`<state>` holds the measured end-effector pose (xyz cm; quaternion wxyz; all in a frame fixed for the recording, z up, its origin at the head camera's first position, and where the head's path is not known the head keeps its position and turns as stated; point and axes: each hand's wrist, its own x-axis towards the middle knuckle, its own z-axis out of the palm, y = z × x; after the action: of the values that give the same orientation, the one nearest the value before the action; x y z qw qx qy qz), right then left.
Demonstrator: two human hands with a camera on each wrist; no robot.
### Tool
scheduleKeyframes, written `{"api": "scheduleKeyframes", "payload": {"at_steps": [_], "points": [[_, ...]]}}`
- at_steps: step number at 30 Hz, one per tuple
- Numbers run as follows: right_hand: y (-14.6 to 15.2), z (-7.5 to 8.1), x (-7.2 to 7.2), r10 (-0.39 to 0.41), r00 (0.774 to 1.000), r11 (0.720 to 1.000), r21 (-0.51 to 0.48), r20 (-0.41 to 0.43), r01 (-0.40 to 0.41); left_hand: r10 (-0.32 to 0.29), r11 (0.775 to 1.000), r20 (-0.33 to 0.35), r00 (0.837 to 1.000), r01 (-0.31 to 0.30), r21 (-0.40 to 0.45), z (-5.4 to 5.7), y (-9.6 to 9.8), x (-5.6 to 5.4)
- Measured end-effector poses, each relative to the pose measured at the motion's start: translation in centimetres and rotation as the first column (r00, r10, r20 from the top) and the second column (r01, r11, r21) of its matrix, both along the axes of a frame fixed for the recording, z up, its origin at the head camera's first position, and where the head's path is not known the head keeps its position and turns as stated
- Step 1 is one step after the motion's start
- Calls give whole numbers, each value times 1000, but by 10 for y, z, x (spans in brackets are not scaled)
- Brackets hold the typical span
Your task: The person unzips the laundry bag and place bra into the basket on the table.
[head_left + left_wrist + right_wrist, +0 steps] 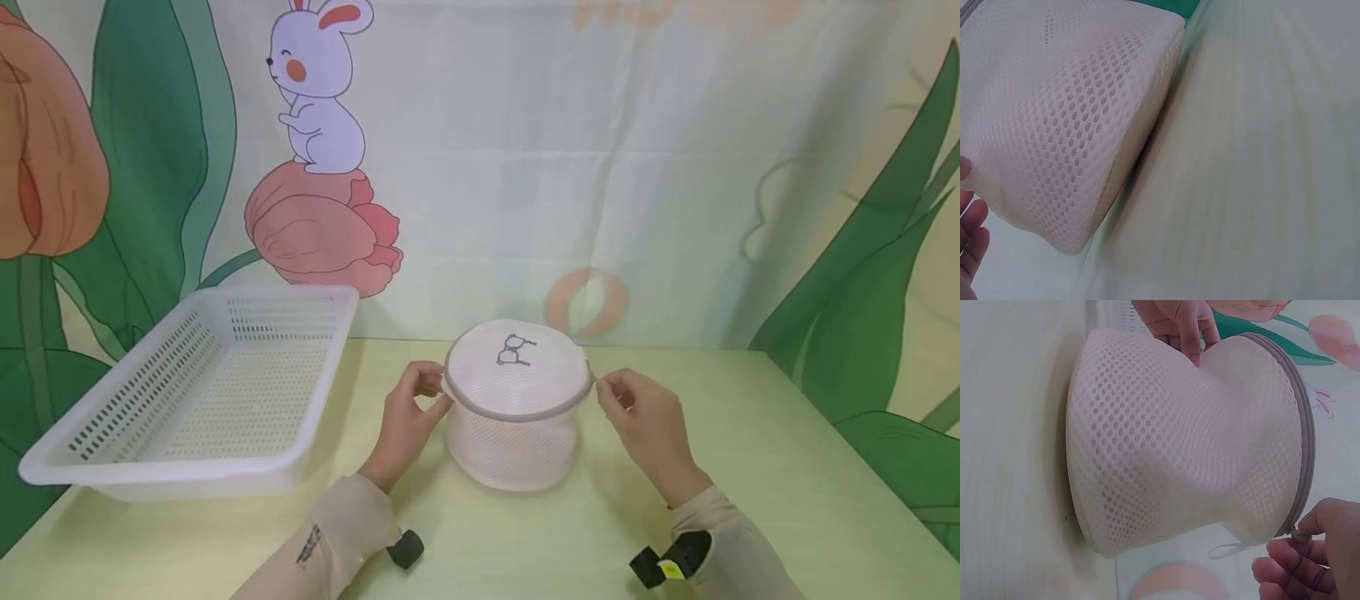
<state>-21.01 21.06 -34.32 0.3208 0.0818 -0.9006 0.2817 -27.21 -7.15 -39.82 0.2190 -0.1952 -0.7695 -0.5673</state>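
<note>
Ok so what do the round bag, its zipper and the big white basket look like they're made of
The bag looks like soft, matte synthetic mesh: it's full of small holes and its side dents inward. The zipper has dull grey tape, probably fabric; its teeth could be plastic. The basket is likely moulded plastic with a slight sheen, given its slots and smooth, rounded rim.

The place looks like a recording corner arranged at a table; whether it is in a home or a studio, I cannot tell. Behind the pale green table (525, 546), at twelve o'clock, hangs a creased printed cloth (480, 183), with a cartoon rabbit (321, 92) at eleven and a large orange tulip (48, 150) at ten. The white plastic basket (172, 471) toward eight and the zipped mesh bag (513, 454) near the centre are household goods. Small black devices (407, 549) sit at the sleeves (337, 525).
</note>
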Motion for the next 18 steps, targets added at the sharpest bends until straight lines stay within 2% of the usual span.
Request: {"api": "scheduleKeyframes", "payload": {"at_steps": [3,8,14,18], "points": [[1,0,-1,-35,999,999,10,-9,35,6,1000,-23,1000,-6,-6,-2,1,-1],[1,3,-1,-60,995,998,-14,-79,59,18,999,-68,998,-20,-27,-4,2,-2],[-6,10,4,-17,988,1000,23,-152,21,24,999,-118,993,-29,-44,-5,4,-2],[-17,17,8,57,980,998,46,-190,-50,35,997,-134,990,-43,-60,-7,3,-1]]}}
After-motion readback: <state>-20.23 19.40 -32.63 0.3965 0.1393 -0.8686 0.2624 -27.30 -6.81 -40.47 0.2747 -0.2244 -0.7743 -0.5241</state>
